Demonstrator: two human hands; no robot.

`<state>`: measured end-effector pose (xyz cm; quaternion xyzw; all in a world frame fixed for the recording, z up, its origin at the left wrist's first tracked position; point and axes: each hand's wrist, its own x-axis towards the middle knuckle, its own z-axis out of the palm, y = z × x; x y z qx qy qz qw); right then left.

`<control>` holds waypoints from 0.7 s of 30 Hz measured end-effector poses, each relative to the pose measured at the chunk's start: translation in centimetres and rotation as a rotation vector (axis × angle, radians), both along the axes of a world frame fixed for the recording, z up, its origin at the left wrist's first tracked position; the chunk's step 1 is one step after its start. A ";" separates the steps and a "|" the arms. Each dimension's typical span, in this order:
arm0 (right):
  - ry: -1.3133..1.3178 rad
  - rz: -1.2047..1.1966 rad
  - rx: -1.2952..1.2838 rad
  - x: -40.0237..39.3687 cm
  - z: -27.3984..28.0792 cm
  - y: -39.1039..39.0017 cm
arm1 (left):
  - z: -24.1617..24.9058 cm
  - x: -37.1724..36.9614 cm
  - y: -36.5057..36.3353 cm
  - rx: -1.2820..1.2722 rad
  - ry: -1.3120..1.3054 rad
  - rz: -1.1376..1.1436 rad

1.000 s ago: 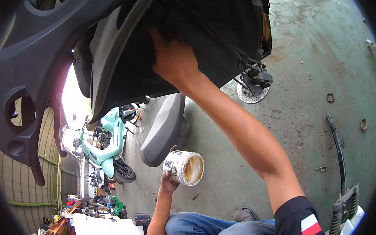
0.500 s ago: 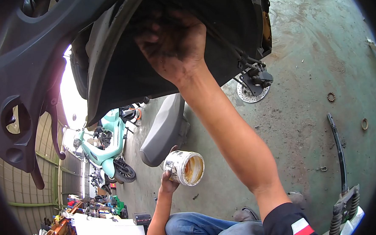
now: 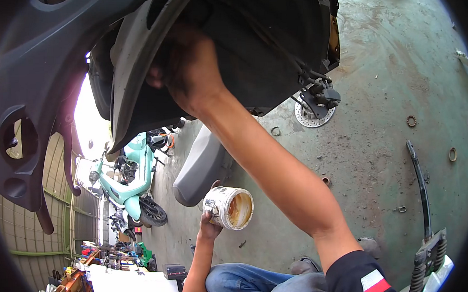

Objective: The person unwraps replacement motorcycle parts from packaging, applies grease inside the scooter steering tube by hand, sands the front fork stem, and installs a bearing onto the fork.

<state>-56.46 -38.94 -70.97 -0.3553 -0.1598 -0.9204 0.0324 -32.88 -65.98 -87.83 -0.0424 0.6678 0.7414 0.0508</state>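
Note:
My left hand (image 3: 210,226) is wrapped round a white tub (image 3: 218,205), smeared and tilted with its open mouth to the right. Yellowish-brown grease (image 3: 240,209) coats the inside of the tub. Higher up, my right hand (image 3: 190,69) reaches into the dark underside of a scooter's black body panel (image 3: 252,87). Its fingers are curled, blackened and mostly lost in shadow, so what they grip or touch cannot be made out. A grey panel edge (image 3: 135,72) runs just left of that hand.
A brake disc with caliper (image 3: 316,104) hangs at the panel's right. A grey scooter seat (image 3: 201,169) lies on the floor behind the tub. A mint scooter (image 3: 130,178) stands farther left. A black bar (image 3: 420,184) and a ring (image 3: 452,154) lie at right. The handlebar cover (image 3: 15,104) fills the upper left.
My right hand has moved left and slightly down under the panel, turning so its palm no longer shows. My left hand and the tub have stayed nearly still.

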 end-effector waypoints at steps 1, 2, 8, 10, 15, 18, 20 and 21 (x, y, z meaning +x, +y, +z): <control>0.002 0.000 0.002 0.1 -0.4 -0.6 | 0.0 0.0 0.1 0.004 0.003 0.001; -0.078 -0.179 0.186 0.1 -0.9 -1.3 | 0.1 0.0 0.0 0.006 0.005 0.002; -0.366 -1.553 1.049 -5.5 -6.1 -2.5 | 0.0 0.2 -0.5 -0.007 -0.022 0.005; -0.345 -1.822 1.356 -5.6 -6.7 0.3 | 0.0 0.3 -0.6 -0.004 -0.032 0.005; -0.385 -2.286 1.475 -6.6 -7.0 3.0 | -0.1 0.1 -0.7 0.012 -0.028 0.003; -0.310 -2.382 1.453 -6.5 -6.8 3.8 | -0.2 0.1 -0.8 0.019 -0.031 0.002; -0.363 -2.410 1.439 -6.8 -6.6 3.8 | -0.3 0.0 -0.6 0.022 -0.032 0.000; -0.417 -2.435 1.425 -6.9 -6.6 3.8 | -0.1 -0.1 -0.3 0.029 -0.036 0.002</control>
